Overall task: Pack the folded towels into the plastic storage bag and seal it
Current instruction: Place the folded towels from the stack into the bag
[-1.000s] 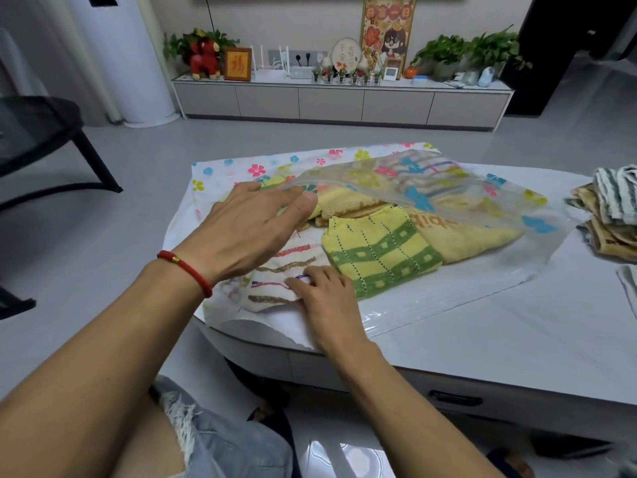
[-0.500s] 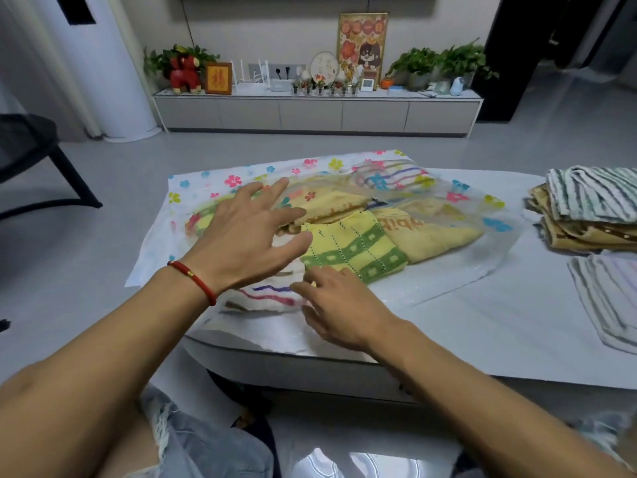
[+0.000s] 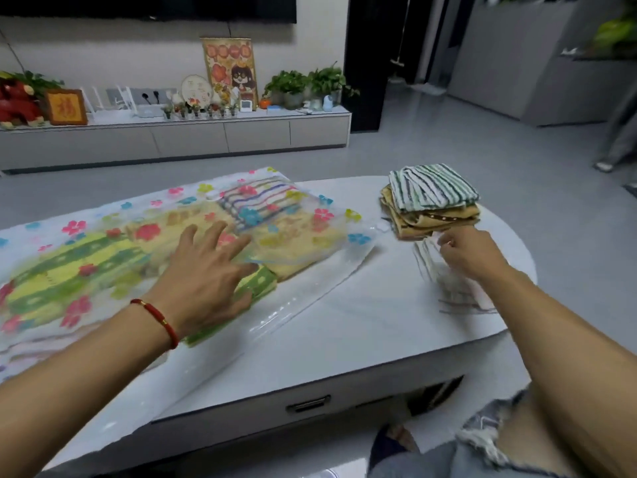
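The clear plastic storage bag (image 3: 303, 301), printed with flowers, lies flat on the white table (image 3: 348, 343). Inside it are several folded towels: a green-and-yellow one (image 3: 65, 274), a yellow one (image 3: 303, 246) and a striped one (image 3: 255, 198). My left hand (image 3: 206, 281) rests on the bag's upper sheet near its open edge, fingers spread. My right hand (image 3: 472, 253) is stretched out to the right, fingers curled on the far edge of a white striped folded towel (image 3: 458, 291) lying on the table.
A stack of folded towels (image 3: 431, 201), green-striped on top and brown below, stands just behind my right hand. The table's rounded right end (image 3: 527, 257) is close to it. A low TV cabinet (image 3: 206, 136) lines the far wall.
My right hand left the bag's mouth and swung right onto the white striped towel. My view turned right. My left hand stayed on the bag, whose raised upper sheet now lies lower over the towels.
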